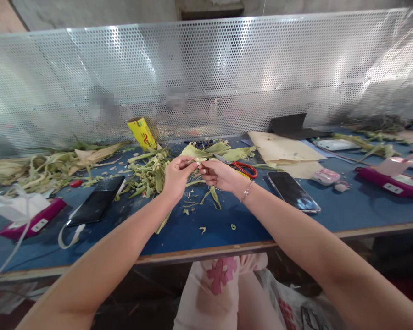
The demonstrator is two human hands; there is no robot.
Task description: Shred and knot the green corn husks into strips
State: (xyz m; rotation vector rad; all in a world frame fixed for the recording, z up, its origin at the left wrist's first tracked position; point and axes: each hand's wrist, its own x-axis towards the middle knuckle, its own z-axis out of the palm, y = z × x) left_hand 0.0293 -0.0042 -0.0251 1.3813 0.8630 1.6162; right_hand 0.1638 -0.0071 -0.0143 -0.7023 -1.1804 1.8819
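Observation:
My left hand (179, 176) and my right hand (221, 175) meet above the blue table, fingertips pinched close together. Between them is a small pale-green piece of corn husk (200, 160), mostly hidden by the fingers. Left of my left hand lies a heap of small twisted husk pieces (150, 173). Wider green husk leaves (223, 149) are spread just behind my hands. Red-handled scissors (245, 170) rest beside my right wrist, their blades pointing toward the husk leaves. Thin husk scraps (213, 198) are scattered beneath my hands.
A phone (292, 191) lies to the right and another dark phone (98, 200) to the left, near a magenta power strip (34, 220). A yellow tube (142, 134) leans by the perforated metal panel (206, 78). Brown paper (285, 149) and an earphone case (326, 176) sit right.

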